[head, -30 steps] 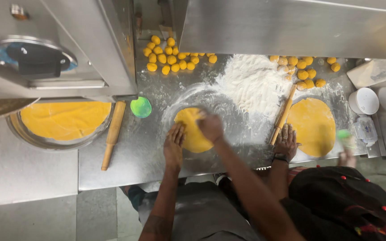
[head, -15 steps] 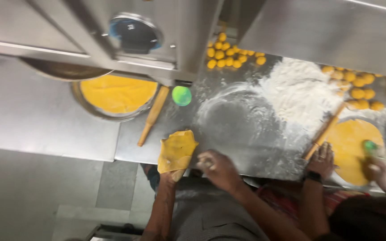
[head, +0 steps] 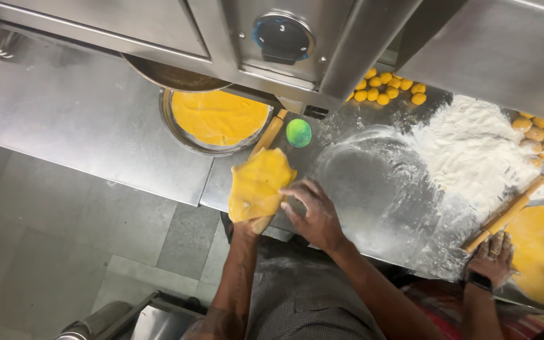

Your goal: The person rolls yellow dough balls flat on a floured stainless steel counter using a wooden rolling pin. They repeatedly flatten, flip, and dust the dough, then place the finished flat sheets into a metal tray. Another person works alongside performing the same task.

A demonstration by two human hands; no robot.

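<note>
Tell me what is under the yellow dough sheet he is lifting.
The dough sheet drapes over the left hand, mostly hidden. A wooden rolling pin runs beneath it; its middle is covered. The right hand touches the edge.

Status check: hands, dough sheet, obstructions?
Left hand under rolled yellow dough sheet, lifting it. Right hand open at its edge. Rolling pin and green ball just beyond.

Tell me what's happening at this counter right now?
A person's left hand holds a rolled yellow dough sheet lifted off the floured steel counter, with the right hand at its edge. A round tray of similar sheets sits just beyond. At the right, a co-worker's hand rests by a rolling pin.
</note>
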